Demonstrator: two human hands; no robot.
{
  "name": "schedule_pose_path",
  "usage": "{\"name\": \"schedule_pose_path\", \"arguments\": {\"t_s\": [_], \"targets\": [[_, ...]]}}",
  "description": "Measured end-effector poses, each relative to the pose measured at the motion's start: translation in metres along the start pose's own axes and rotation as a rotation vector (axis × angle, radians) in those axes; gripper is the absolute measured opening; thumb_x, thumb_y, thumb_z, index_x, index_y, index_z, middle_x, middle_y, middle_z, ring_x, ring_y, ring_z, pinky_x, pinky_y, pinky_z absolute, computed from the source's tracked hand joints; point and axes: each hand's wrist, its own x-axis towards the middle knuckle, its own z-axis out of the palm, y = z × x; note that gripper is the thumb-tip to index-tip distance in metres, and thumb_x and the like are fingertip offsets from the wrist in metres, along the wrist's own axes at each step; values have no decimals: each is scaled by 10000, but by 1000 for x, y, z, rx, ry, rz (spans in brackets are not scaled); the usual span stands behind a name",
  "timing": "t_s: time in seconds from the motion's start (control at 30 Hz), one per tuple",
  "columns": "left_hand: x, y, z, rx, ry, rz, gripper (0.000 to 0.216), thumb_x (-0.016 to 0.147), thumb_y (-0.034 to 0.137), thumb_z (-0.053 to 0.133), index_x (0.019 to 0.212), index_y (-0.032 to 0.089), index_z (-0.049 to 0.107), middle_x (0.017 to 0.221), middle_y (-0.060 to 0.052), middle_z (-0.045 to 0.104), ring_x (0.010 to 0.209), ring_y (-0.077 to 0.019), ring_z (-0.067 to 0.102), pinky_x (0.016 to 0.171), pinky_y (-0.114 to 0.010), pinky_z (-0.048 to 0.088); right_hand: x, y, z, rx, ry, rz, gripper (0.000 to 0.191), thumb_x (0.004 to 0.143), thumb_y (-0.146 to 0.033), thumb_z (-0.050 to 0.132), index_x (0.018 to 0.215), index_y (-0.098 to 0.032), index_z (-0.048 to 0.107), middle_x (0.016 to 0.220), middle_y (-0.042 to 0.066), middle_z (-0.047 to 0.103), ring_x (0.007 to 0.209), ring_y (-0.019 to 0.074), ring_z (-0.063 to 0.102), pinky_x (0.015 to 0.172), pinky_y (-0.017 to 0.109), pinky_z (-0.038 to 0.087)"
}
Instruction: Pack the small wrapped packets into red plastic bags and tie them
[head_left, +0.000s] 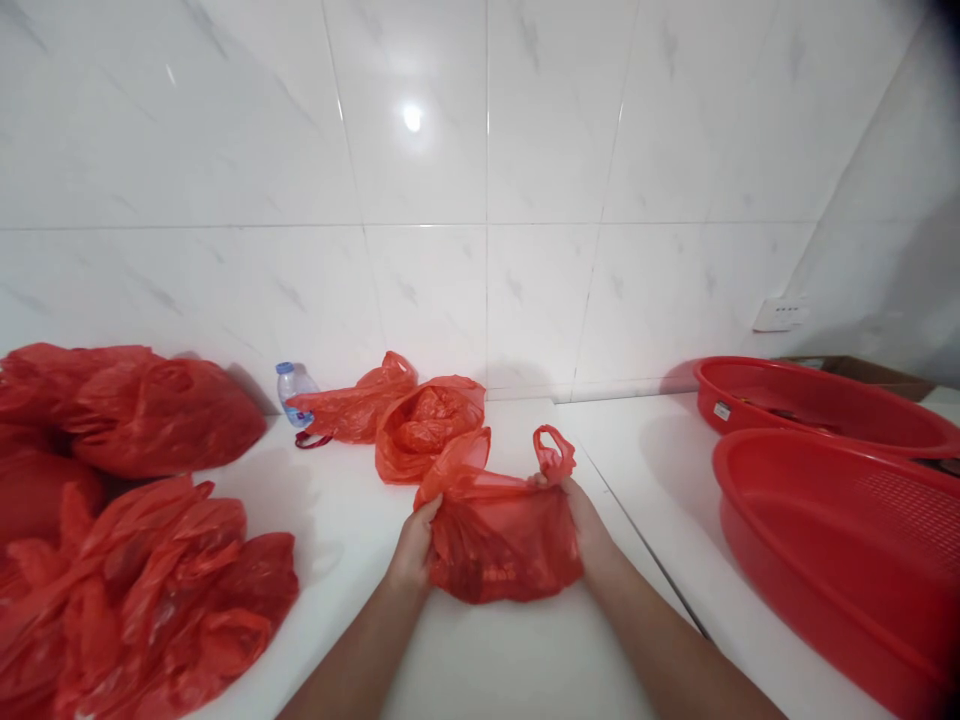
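Observation:
Between my two hands is a thin red plastic bag (506,550), its mouth spread and its handle loops sticking up at the far side. Something dark lies inside its lower part, but the film hides what it is. My left hand (414,545) grips the bag's left side, thumb on top. On the right side, my right hand (585,520) holds the edge just below a handle loop, its fingers mostly behind the plastic. Just beyond the held bag, another red plastic bag (431,415) lies crumpled on the white table (517,665).
Several filled red bags (165,590) are heaped at the left. A clear bottle (295,390) with a blue cap stands near the tiled wall (540,300). Two red plastic baskets (810,560) sit at the right, with a cardboard box (862,372) behind. A seam crosses the tabletop.

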Motion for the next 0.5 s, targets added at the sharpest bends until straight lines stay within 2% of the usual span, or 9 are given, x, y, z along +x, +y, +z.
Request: {"name": "schedule_pose_path", "arguments": {"t_s": [0.13,0.27,0.4,0.43,0.5], "targets": [[-5,2,3,-13,-10,-40,158,800,190,552,920,110,617,817,-108,727,822,-259,704,726,-354,577,-4,4,4,-6,-111,-18,168,759,-369,590,699,-212,587,766,8,668,764,167,630,811,319,474],[-9,4,2,-44,-70,-22,187,800,201,550,949,125,633,862,-95,733,878,-247,695,815,-350,555,-3,9,4,-82,-84,7,158,763,-350,651,733,-202,604,725,16,661,735,179,630,801,343,468],[-11,3,2,-65,-129,-15,270,823,315,570,1022,142,626,941,-99,728,925,-259,682,884,-384,526,-1,9,5,-3,-108,-33,167,766,-355,667,841,-209,633,842,20,677,801,170,628,757,303,472],[-11,3,3,-63,-129,-27,284,821,327,576,1032,142,622,950,-104,725,933,-265,680,887,-394,523,-1,9,6,3,-129,-33,171,767,-374,666,812,-213,627,827,15,671,782,160,621,727,288,472],[-9,2,3,-54,-121,-45,278,811,304,590,1032,136,617,945,-112,724,938,-270,677,885,-394,522,-2,9,10,-26,-168,-13,258,747,-397,685,630,-207,555,660,-9,611,632,124,570,621,248,449]]}}
